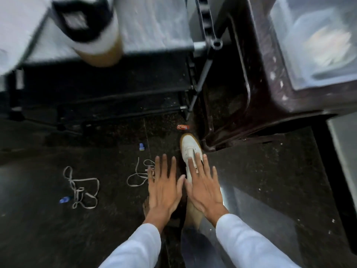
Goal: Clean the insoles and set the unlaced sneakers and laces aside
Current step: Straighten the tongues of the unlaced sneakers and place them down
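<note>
A white unlaced sneaker [190, 147] with a tan sole lies on the dark floor, toe pointing away from me. My right hand [204, 188] is spread flat over its rear half, fingers apart. Beside it my left hand [164, 187] is also flat with fingers apart, holding nothing. Two loose white laces lie on the floor: one lace [82, 188] at the left, the other lace [138, 176] partly under my left fingers. A second white sneaker [92, 29] with a black heel sits blurred on the grey table at top left. No insoles are visible.
A grey folding table [154, 26] with black legs fills the top left. A dark brown plastic stool [251, 84] stands right of the sneaker, bearing a clear box [313, 41]. Small blue scraps [64, 199] and an orange wrapper [183, 127] lie on the floor.
</note>
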A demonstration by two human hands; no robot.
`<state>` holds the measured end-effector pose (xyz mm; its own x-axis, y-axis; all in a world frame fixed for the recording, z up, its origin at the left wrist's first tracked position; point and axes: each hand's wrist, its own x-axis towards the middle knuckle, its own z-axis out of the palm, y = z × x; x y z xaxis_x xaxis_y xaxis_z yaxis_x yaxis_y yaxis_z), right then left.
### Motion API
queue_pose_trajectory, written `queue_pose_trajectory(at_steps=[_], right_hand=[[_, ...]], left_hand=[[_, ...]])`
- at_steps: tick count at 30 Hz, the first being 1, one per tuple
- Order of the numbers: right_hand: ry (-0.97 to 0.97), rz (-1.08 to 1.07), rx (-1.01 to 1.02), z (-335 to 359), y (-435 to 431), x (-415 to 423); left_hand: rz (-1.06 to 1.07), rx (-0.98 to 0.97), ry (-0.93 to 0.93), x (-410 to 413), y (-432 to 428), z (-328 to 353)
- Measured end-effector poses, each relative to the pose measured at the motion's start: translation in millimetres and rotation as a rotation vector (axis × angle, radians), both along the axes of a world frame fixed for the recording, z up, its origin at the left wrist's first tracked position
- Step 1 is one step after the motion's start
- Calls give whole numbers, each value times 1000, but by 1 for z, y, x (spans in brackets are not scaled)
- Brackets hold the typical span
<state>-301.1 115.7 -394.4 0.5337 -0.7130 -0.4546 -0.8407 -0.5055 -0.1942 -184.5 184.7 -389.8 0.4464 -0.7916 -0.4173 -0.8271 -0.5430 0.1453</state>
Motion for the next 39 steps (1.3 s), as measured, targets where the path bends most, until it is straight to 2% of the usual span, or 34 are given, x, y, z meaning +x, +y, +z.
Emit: queue_pose_trajectory(at_steps=[7,12,18,25,30,34,39], right_hand=[[-159,25,-72,129,12,50],[-240,47,-206,196,2,95],[-343,50,-357,258,-43,150],[-365,107,-435,299,-119,226],[-271,158,-451,306,-161,262],[-231,74,-375,303,-182,270],[-310,7,-322,298,-192,277]], left_hand=[[-60,-187,-86,48,5,132],[26,-320,-130,95,1,205],[92,-574,-188,167,-39,267],[162,-701,-101,241,-112,290],[204,-691,17,267,-153,297],[266,-658,26,285,-172,290],[234,-632,27,293,-183,279]])
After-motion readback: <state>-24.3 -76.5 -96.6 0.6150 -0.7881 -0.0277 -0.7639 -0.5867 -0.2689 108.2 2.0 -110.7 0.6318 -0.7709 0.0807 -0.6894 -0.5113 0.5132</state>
